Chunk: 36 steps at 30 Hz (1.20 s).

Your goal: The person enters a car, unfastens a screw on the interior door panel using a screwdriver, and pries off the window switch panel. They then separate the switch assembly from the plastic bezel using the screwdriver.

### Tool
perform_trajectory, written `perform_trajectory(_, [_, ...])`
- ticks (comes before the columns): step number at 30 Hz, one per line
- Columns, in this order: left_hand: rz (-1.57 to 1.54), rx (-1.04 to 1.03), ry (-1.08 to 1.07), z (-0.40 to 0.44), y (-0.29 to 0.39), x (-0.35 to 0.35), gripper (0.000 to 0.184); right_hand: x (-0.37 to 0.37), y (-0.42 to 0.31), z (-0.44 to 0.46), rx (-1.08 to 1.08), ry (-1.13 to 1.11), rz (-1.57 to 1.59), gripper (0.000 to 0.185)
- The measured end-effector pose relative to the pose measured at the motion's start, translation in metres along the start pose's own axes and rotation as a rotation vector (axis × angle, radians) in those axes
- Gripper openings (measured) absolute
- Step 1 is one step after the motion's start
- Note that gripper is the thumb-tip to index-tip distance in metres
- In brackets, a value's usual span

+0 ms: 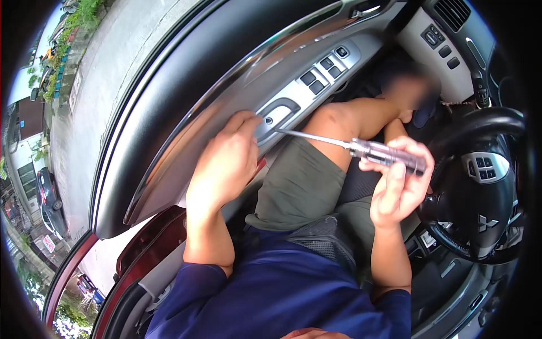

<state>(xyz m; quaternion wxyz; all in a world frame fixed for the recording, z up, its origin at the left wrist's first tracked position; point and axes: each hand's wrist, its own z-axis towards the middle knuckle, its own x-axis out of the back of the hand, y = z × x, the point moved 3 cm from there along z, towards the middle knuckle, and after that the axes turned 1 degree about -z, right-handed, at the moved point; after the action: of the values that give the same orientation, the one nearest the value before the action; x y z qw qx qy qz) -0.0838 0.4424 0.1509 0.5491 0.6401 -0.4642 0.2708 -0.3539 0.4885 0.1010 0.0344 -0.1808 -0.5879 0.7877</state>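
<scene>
Door panel (240, 93) left — window switches (319, 76) in it; steering wheel (479, 206) right; screwdriver (361, 149) between panel and wheel.

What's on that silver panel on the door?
Switches and a handle recess, with the screwdriver's tip by it. The left hand covers part of one end; what's underneath can't be seen.

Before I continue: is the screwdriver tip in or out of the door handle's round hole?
Out: the screwdriver has its tip visible beside the round hole.

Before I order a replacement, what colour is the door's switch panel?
The switch panel is silver, best seen in the head view.
</scene>
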Motion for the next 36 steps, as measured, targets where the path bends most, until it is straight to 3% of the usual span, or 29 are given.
perform_trajectory(7, [0.072,0.105,-0.078,0.003,0.002,-0.01,0.026,-0.039,0.024,0.039,-0.055,-0.093,-0.014,0.037])
perform_trajectory(19, [0.183,0.027,-0.189,0.013,-0.008,-0.03,0.039,-0.042,0.053,0.062,-0.234,-0.079,0.005,0.033])
perform_trajectory(31, [0.16,0.009,-0.194,0.022,-0.011,-0.039,0.043,-0.042,0.065,0.06,-0.234,-0.071,0.002,0.031])
perform_trajectory(36, [0.103,0.05,-0.243,0.025,-0.009,-0.038,0.043,-0.045,0.069,0.056,-0.264,-0.048,0.04,0.043])
